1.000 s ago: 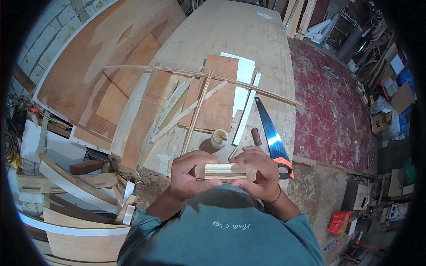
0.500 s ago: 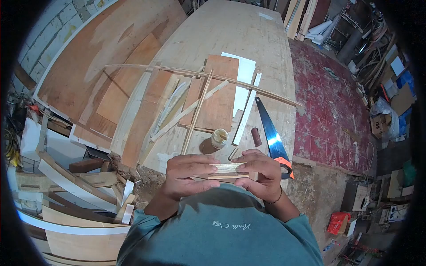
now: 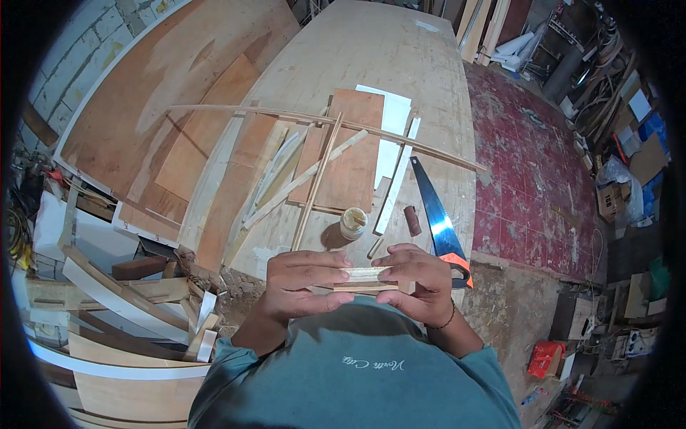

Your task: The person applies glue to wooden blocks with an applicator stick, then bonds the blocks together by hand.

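A small piece of wood [image 3: 366, 276] with a pale upper face is held level in front of my chest. My left hand [image 3: 304, 282] grips its left end, fingers over the far side and thumb along the near side. At the other end, my right hand [image 3: 418, 280] is closed round it in the same way. The fingers cover both ends of the piece. Just beyond the hands stand an open jar [image 3: 353, 223] with pale contents and a short wood offcut [image 3: 375, 247]. A handsaw [image 3: 437, 214] with an orange and black handle lies by my right hand.
A dark red roll [image 3: 412, 221] lies beside the saw on the plywood worktable [image 3: 343, 50]. Long thin wood strips [image 3: 318, 179] cross over a brown board [image 3: 361, 150]. A white strip [image 3: 397, 179] rests to their right. Curved wood pieces [image 3: 121, 297] are stacked at the left.
The wood piece has tilted slightly between my hands, showing more of its near edge. Both hands keep their grip, and the things on the table have not moved.
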`<action>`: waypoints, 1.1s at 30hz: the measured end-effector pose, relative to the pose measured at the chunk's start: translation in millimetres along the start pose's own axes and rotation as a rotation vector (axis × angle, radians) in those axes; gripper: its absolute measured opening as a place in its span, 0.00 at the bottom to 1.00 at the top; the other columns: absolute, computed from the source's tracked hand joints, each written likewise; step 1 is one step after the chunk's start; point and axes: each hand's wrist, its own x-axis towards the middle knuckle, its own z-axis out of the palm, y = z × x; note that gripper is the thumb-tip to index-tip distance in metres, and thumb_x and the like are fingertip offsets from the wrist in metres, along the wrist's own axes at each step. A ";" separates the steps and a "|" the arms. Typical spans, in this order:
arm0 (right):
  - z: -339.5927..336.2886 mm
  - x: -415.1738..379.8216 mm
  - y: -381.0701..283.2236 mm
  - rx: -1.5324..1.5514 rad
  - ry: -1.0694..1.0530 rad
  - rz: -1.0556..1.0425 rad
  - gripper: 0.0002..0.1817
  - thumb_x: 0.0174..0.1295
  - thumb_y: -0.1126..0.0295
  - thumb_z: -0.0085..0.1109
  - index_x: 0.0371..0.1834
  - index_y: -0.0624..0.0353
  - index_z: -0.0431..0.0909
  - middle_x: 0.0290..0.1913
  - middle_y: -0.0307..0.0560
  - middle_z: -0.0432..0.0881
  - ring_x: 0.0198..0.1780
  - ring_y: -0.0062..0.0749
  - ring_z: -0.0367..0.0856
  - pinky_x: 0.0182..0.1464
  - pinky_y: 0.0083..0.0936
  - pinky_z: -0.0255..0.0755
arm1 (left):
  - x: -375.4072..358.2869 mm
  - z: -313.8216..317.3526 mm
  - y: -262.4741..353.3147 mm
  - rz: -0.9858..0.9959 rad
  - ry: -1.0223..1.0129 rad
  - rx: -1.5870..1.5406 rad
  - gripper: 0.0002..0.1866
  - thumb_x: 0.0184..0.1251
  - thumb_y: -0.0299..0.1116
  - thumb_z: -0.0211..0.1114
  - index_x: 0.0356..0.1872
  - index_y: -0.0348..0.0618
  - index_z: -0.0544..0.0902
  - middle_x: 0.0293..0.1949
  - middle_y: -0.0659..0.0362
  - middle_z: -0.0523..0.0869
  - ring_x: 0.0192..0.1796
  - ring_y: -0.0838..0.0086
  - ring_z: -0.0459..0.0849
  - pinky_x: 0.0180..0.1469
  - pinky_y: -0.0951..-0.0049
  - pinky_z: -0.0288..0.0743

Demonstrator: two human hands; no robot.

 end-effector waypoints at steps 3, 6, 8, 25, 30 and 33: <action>0.1 -0.5 -0.1 0.002 0.000 0.017 0.16 0.45 0.70 0.74 0.37 0.58 0.80 0.36 0.48 0.85 0.43 0.41 0.85 0.53 0.39 0.72 | -1.8 -0.2 -0.2 -0.014 -0.010 0.011 0.13 0.39 0.26 0.78 0.29 0.45 0.84 0.35 0.57 0.87 0.39 0.61 0.87 0.44 0.61 0.85; -0.7 -1.4 1.6 -0.024 -0.016 0.013 0.18 0.45 0.64 0.75 0.37 0.57 0.79 0.36 0.50 0.85 0.43 0.39 0.85 0.54 0.40 0.72 | -0.4 0.0 -3.6 0.101 -0.006 0.024 0.13 0.39 0.26 0.78 0.28 0.45 0.84 0.35 0.57 0.87 0.39 0.61 0.87 0.44 0.61 0.85; -1.4 -0.9 1.2 -0.039 -0.028 0.005 0.19 0.45 0.63 0.75 0.38 0.57 0.79 0.37 0.50 0.85 0.43 0.39 0.85 0.54 0.40 0.72 | -0.3 0.3 -3.1 0.089 -0.003 0.018 0.13 0.39 0.26 0.78 0.28 0.45 0.84 0.35 0.57 0.86 0.39 0.61 0.87 0.44 0.61 0.85; -3.1 -3.1 4.7 0.015 0.000 -0.021 0.20 0.46 0.66 0.75 0.42 0.55 0.78 0.40 0.52 0.84 0.46 0.41 0.84 0.57 0.42 0.69 | 8.0 3.3 4.9 -0.361 -0.057 -0.242 0.27 0.44 0.34 0.79 0.46 0.33 0.81 0.44 0.47 0.85 0.47 0.61 0.85 0.51 0.68 0.77; 1.1 1.4 -3.8 0.085 0.050 0.002 0.23 0.46 0.69 0.74 0.46 0.57 0.78 0.41 0.50 0.84 0.46 0.42 0.83 0.57 0.44 0.70 | 3.2 8.6 2.4 -0.292 -0.050 -0.245 0.24 0.43 0.32 0.78 0.44 0.35 0.83 0.41 0.49 0.86 0.45 0.62 0.86 0.56 0.60 0.76; 0.8 4.0 -5.9 0.021 0.081 0.155 0.26 0.44 0.66 0.76 0.48 0.58 0.78 0.41 0.49 0.84 0.47 0.41 0.82 0.59 0.44 0.68 | 4.7 9.7 3.0 -0.278 -0.038 -0.238 0.24 0.42 0.31 0.78 0.44 0.35 0.83 0.40 0.50 0.87 0.44 0.62 0.86 0.58 0.56 0.75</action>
